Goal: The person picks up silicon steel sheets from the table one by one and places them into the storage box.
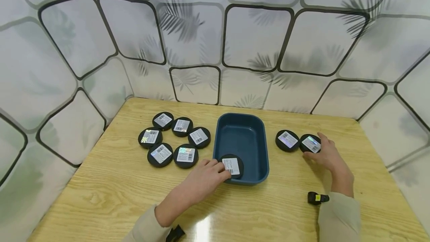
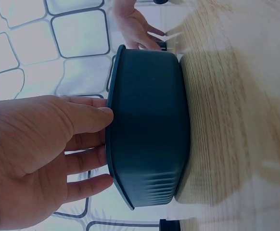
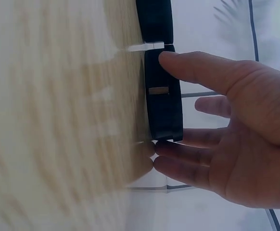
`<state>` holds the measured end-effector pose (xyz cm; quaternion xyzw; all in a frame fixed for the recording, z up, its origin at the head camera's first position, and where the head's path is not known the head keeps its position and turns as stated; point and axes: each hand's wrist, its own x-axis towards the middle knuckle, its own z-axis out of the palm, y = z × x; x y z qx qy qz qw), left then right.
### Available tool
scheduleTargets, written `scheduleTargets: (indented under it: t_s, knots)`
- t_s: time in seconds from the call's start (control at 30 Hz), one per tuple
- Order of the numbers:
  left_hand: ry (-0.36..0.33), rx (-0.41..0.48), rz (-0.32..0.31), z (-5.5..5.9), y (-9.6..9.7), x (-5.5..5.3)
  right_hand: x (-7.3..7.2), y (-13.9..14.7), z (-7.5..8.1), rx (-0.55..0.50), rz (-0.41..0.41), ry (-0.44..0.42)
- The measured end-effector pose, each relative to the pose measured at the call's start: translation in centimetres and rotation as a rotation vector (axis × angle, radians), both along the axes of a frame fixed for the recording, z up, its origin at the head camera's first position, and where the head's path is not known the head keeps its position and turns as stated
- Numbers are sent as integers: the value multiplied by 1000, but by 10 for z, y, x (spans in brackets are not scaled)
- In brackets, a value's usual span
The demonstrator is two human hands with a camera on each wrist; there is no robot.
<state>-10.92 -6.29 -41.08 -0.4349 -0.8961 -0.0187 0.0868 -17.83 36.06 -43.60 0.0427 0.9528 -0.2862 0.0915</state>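
Observation:
My left hand point(image 1: 206, 177) reaches over the near left corner of a dark blue plastic bin point(image 1: 265, 148). A round black disc with a white barcode label point(image 1: 231, 166) is inside that corner, right by my fingertips. In the left wrist view my left thumb point(image 2: 99, 117) lies at the bin's rim, and the fingertips pass behind it, so their hold is hidden. My right hand point(image 1: 330, 156) spans another labelled black disc point(image 1: 310, 143) on the table, thumb point(image 3: 183, 62) against its side and fingers around the far edge.
Several labelled black discs point(image 1: 186, 156) form a loose ring left of the bin. One more disc point(image 1: 287, 140) stands between the bin and my right hand, close to the held one. The wooden table point(image 1: 255, 212) meets patterned fabric walls point(image 1: 198, 85) at the back and sides.

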Motion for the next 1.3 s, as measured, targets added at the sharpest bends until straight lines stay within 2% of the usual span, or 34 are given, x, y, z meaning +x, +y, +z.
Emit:
scheduleTargets:
  t_s: [0.53, 0.87, 1.3]
  knots:
    - [13, 12, 4, -2, -1, 3, -2, 4, -1, 23, 12, -17]
    - [-4, 4, 5, -3, 0, 2, 1, 6, 0, 47, 8, -12]
    - [11, 10, 1, -2, 1, 0, 4, 6, 3, 67, 6, 4]
